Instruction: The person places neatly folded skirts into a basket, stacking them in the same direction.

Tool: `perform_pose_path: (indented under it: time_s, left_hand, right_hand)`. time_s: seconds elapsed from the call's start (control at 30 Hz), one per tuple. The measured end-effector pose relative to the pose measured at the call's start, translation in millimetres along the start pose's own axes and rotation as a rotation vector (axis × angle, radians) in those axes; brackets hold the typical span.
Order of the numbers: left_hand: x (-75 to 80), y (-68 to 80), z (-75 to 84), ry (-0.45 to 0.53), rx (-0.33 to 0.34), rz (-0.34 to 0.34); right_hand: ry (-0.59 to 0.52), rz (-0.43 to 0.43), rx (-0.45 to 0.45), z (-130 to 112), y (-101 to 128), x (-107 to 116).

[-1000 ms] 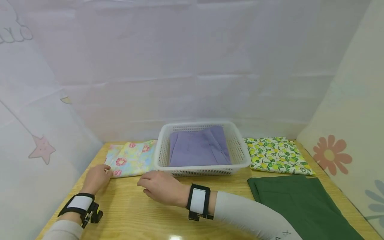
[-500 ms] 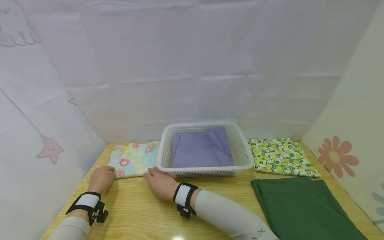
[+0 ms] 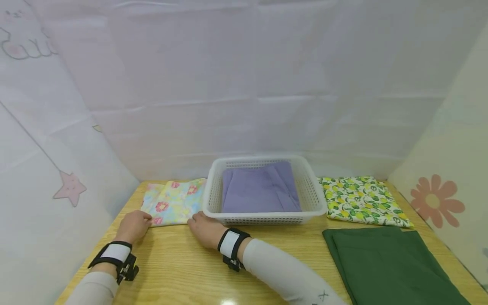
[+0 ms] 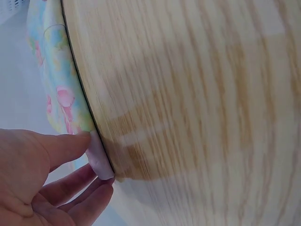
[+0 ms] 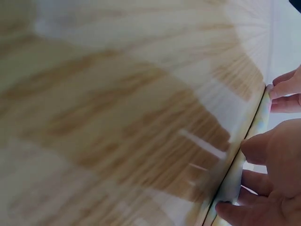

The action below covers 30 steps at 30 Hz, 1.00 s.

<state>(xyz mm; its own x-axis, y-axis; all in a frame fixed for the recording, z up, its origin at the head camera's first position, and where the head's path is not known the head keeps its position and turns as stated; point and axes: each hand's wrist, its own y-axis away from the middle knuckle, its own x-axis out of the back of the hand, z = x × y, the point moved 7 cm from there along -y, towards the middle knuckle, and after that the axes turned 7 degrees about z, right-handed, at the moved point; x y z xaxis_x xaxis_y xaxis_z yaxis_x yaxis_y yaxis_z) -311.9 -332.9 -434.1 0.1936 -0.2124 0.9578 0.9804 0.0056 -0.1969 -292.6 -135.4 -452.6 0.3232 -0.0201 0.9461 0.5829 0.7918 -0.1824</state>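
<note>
2 hands pinch 1 floral cloth's near edge beside 1 basket and 3 other folded cloths.

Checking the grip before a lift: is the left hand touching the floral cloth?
Touching. The left wrist view shows the left hand pinching the near corner of the floral cloth, thumb above, fingers beneath.

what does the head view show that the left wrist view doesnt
Only the head view shows the white basket holding a purple cloth, the lemon-print cloth, the green cloth and the right hand. Only the left wrist view shows the thumb and fingers pinching the cloth's corner at close range. Both show the left hand at the floral cloth on the wooden table.
</note>
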Motion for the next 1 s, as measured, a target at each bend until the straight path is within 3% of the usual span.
perform_pose_path:
  time_s: [0.17, 0.4, 0.53, 0.67, 0.9, 1.0]
  left_hand:
    - [4.5, 7.4, 2.8, 0.01, -0.046, -0.006]
    - [11.1, 27.1, -2.0, 0.016, -0.048, -0.068]
    - [12.2, 46.0, -3.1, 0.025, -0.072, -0.071]
    - [16.3, 67.5, -5.8, 0.034, -0.056, -0.083]
    - [19.5, 99.2, -9.8, 0.075, -0.004, -0.175]
    - [20.2, 110.8, -9.9, 0.099, -0.032, -0.215]
  right_hand:
    - [-0.022, 0.036, 0.033, -1, 6, 4]
    - [-0.083, 0.052, 0.105, -8, 19, 15]
    - [-0.124, 0.069, 0.178, -17, 29, 24]
    - [-0.145, 0.059, 0.24, -30, 40, 32]
    - [-0.194, 0.088, 0.337, -47, 66, 46]
    - [-0.234, 0.08, 0.364, -51, 77, 51]
